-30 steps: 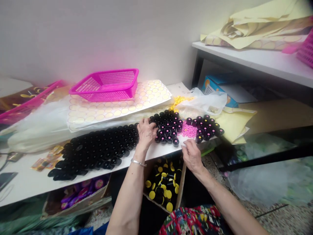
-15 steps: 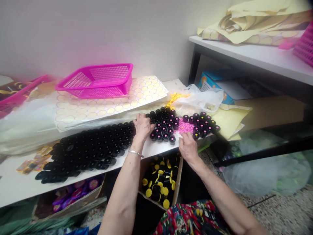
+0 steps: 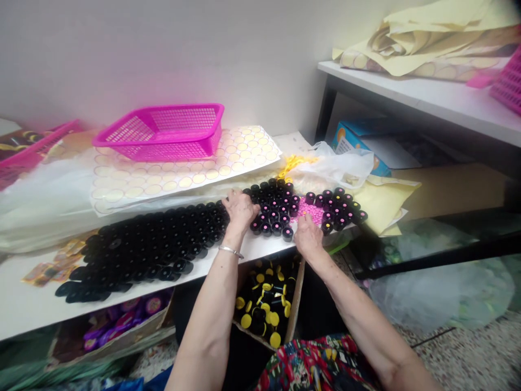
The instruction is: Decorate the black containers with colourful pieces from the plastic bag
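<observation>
The left hand (image 3: 240,209) rests palm down on the white table (image 3: 32,304) with its fingers curled against the small black pots with pink centres (image 3: 277,209), which lie at its 3 o'clock. Whether it grips a pot cannot be told. A large block of plain black pots (image 3: 150,244) extends from its 9 o'clock. The left wrist carries a metal bangle (image 3: 230,250). The right hand (image 3: 308,236) is at the table's front edge, fingers bent, fingertips touching the pile of pink pellets (image 3: 311,209) at its 12 o'clock; what it grasps, if anything, is hidden. A second group of pots (image 3: 342,209) lies at its 2 o'clock. A pink basket (image 3: 163,133) sits on a sheet of round stickers (image 3: 183,176) at the left hand's 11 o'clock. A box of yellow-lidded pots (image 3: 264,309) stands under the table at 6 o'clock.
</observation>
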`<state>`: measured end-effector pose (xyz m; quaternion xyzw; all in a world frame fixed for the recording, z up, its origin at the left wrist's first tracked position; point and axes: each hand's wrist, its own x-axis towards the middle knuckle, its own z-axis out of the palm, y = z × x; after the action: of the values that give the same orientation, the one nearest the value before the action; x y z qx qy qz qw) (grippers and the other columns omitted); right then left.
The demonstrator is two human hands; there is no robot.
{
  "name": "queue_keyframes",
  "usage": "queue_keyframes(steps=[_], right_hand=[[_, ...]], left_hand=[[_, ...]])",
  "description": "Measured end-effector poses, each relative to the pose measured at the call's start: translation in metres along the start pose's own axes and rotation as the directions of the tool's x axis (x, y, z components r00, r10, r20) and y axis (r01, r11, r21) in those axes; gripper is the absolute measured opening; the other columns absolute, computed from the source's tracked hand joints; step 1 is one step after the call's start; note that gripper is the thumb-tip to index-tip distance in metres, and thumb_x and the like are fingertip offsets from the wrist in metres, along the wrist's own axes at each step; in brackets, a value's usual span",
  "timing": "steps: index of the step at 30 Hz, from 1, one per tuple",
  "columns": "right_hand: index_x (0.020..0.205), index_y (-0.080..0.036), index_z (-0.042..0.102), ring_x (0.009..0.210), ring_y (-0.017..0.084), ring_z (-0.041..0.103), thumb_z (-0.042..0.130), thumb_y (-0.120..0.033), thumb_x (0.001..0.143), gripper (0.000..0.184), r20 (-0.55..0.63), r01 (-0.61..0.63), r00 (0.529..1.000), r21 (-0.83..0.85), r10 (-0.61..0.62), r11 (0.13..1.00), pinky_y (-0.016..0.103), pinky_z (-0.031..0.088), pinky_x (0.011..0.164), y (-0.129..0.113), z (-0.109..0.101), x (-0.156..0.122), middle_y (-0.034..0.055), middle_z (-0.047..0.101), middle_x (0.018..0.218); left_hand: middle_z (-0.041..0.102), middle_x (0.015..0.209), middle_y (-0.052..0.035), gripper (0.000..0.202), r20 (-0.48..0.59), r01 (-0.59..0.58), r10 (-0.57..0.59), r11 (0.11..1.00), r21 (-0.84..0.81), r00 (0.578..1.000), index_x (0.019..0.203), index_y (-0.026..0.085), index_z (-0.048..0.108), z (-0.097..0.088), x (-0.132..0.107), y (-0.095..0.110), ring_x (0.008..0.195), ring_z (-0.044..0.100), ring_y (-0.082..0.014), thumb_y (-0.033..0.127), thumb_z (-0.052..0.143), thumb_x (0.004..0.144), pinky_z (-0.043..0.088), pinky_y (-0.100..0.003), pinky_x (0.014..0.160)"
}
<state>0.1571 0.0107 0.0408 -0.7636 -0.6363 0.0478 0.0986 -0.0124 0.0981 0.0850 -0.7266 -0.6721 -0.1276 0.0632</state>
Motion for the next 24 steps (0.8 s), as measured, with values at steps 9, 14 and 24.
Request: queue_keyframes(steps=[9,14,24], right_hand=[[0.096,-0.012,0.060,0.067,0.017,0.056,0.041,-0.005,0.076,0.028,-0.058,0.018,0.998,0.039,-0.016,0.999,0.029,0.039,0.056,0.002,0.005,-0.002,0.0139,0.056,0.097],[0.092,-0.013,0.058,0.067,0.016,0.052,0.038,-0.004,0.077,0.027,-0.116,0.021,0.993,0.074,-0.012,0.997,0.028,0.036,0.054,0.006,0.005,-0.005,0.0113,0.054,0.093],[0.085,-0.013,0.058,0.066,0.016,0.047,0.036,-0.007,0.083,0.022,-0.192,0.071,0.980,0.072,-0.056,0.995,0.028,0.029,0.052,0.012,0.013,-0.012,0.0098,0.054,0.087]], left_hand=[[0.061,0.091,-0.0099,0.016,-0.020,-0.028,0.026,0.994,-0.102,0.999,0.064,0.018,0.064,-0.002,-0.001,-0.010,0.098,0.046,-0.0292,0.032,0.058,0.063,0.040,-0.042,0.077],[0.063,0.094,-0.0071,0.013,-0.101,-0.044,0.023,0.977,-0.209,0.995,0.064,0.019,0.064,-0.003,0.000,-0.018,0.100,0.046,-0.0272,0.032,0.061,0.060,0.042,-0.039,0.080],[0.061,0.102,-0.0044,0.013,-0.287,-0.164,0.075,0.939,-0.302,0.955,0.064,0.019,0.063,-0.040,-0.029,-0.044,0.115,0.042,-0.0278,0.027,0.066,0.054,0.040,-0.040,0.096]])
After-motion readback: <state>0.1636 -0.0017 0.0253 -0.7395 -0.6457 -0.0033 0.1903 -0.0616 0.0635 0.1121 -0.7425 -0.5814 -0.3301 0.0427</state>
